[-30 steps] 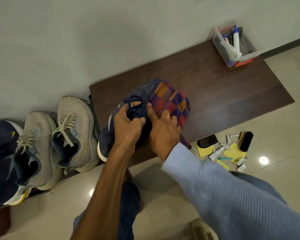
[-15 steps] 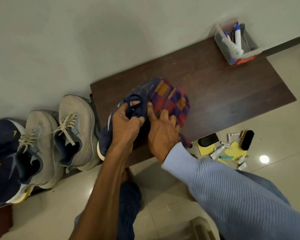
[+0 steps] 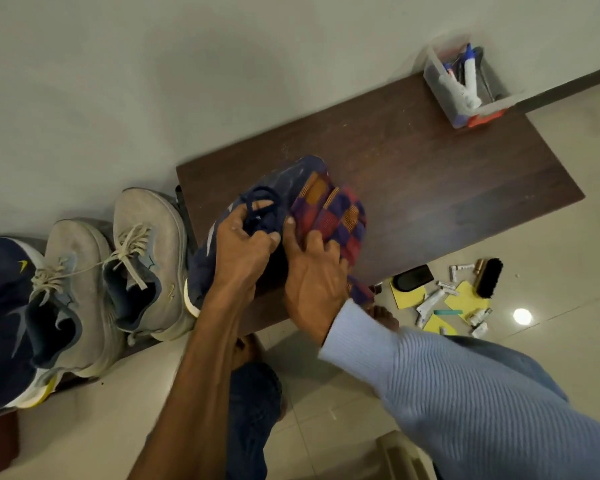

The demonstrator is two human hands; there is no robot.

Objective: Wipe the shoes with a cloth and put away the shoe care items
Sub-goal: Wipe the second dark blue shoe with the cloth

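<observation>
A navy blue shoe [image 3: 278, 188] lies on the dark wooden bench [image 3: 430, 174], toe toward the wall. My left hand [image 3: 239, 251] grips it at the laces and tongue. My right hand [image 3: 312, 271] grips a red, blue and orange checked cloth [image 3: 333, 213] and presses it on the shoe's right side. Loose shoe care items [image 3: 444, 299] lie on the floor right of the bench: a black brush [image 3: 489, 277], small tubes, yellow pads and a black sponge. A clear plastic box [image 3: 465, 88] holding bottles stands at the bench's far right corner.
Two grey sneakers [image 3: 118, 268] and a navy sneaker [image 3: 0, 306] stand in a row left of the bench on a low shelf. A grey wall runs behind. The tiled floor [image 3: 326, 393] and my knees are below.
The cloth and my right hand have shifted slightly along the shoe's side. My left hand keeps its hold on the laces.
</observation>
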